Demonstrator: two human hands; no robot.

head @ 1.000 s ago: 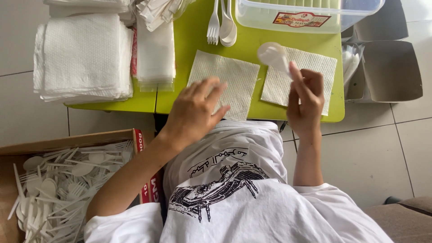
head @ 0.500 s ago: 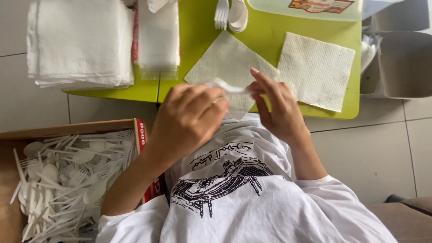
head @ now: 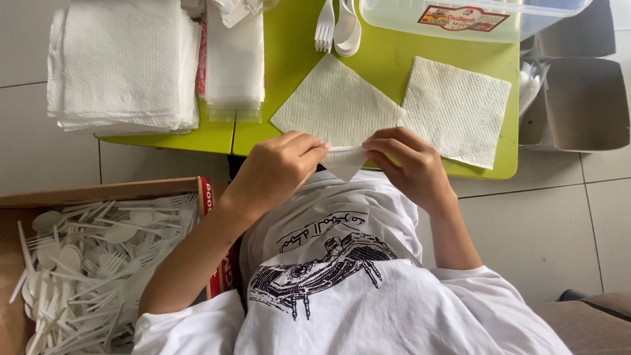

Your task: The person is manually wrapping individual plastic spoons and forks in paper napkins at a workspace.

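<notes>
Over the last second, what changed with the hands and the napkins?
The right hand brought its plastic spoon down to the near napkin, and the left hand came in to meet it. Both now pinch the napkin's near corner around the utensil. The second napkin, napkin stack and cutlery box stayed put.

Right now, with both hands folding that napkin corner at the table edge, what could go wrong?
1. The left hand and right hand pinch the near corner of the diamond-turned napkin, which hangs past the green table edge; a hard tug could tear it or spoil the fold.
2. The second napkin touches the first, so pulling may drag it askew.
3. The fork and spoon lie just beyond the napkin and could get nudged.
</notes>
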